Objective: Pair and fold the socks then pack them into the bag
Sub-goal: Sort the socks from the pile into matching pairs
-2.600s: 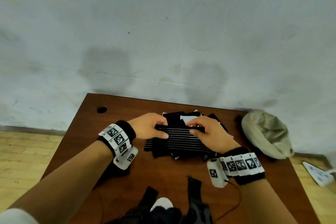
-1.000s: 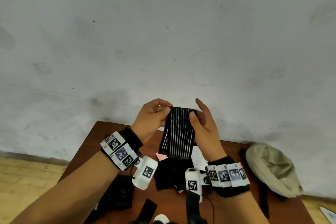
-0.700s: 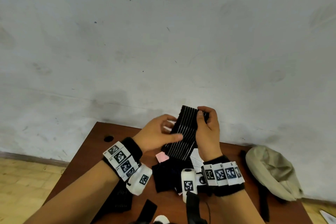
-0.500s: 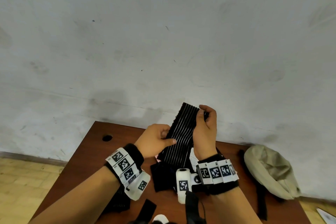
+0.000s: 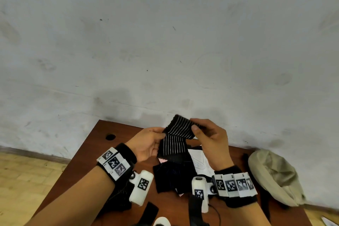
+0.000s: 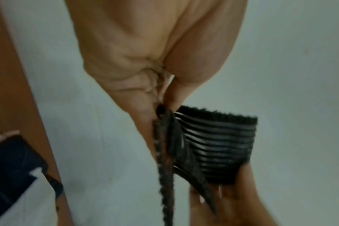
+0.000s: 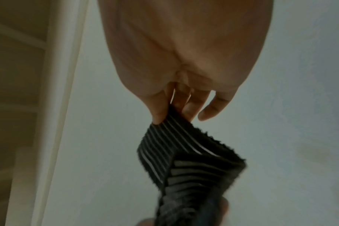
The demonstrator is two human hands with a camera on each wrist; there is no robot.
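Both hands (image 5: 183, 139) on striped sock (image 5: 176, 137), mid-fold, above table (image 5: 95, 145)

sock (image 5: 176, 139) between both hands above table (image 5: 88, 154), bag (image 5: 275, 176) right

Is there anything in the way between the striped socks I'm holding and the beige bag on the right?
Nothing visible. The striped socks are held in the air by both hands, and the beige bag lies beyond the right hand.

Black sock (image 5: 175, 137) with thin white stripes. Plain dark socks (image 5: 174, 178) beneath, white paper (image 5: 199, 159) among them. Reddish-brown table (image 5: 88, 154). Beige bag (image 5: 275, 176) at right. Black wristbands (image 5: 126, 154) carrying black-and-white square markers. Grey-white wall (image 5: 165, 42) beyond.
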